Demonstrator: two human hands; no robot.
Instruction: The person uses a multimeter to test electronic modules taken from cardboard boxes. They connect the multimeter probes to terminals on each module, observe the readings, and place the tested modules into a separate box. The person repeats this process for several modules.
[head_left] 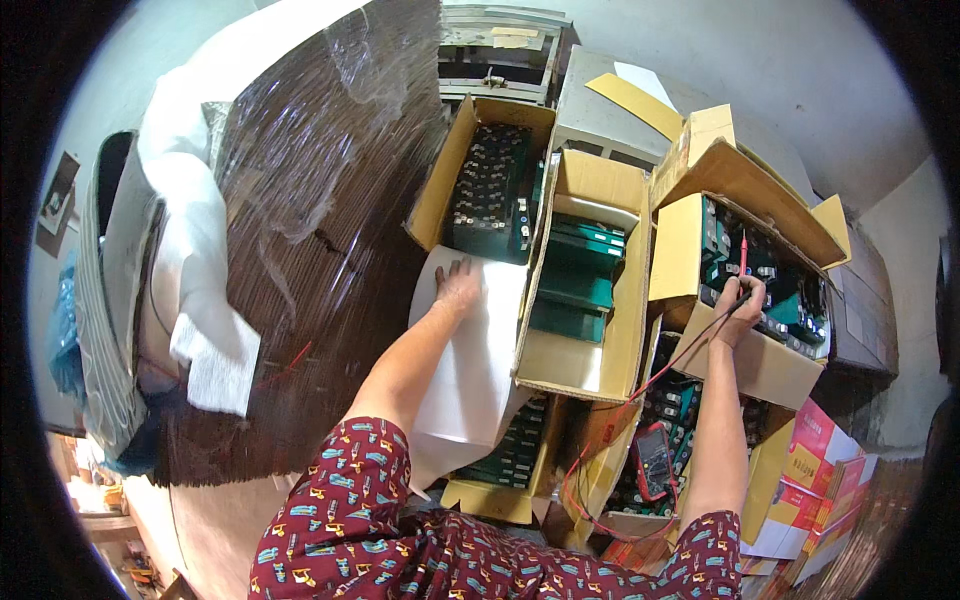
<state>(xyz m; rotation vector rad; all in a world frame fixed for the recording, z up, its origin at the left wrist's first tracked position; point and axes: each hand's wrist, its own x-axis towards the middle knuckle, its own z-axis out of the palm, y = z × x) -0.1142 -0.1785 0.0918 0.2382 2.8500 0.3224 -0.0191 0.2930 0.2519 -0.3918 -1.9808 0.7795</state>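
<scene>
My left hand (458, 285) lies with its fingers stretched out at the top of a white foam-like sheet (467, 375), beside an open carton of dark green battery cells (487, 190). At the right, my right hand (738, 312) pinches a red multimeter probe (743, 255), its tip among the terminals of green cells (795, 300) in another open carton. Whether a second probe sits in that hand is hidden. A red and a black lead run down from it to the left. The red-framed multimeter (655, 462) rests on cells in a nearer carton.
Between my hands stands a partly filled carton (585, 375) with several green cells. Below the white sheet is another box of cells (510, 450). A large brown ribbed sheet (330, 230) covers the left. Red and yellow printed cartons (815, 470) stand at lower right.
</scene>
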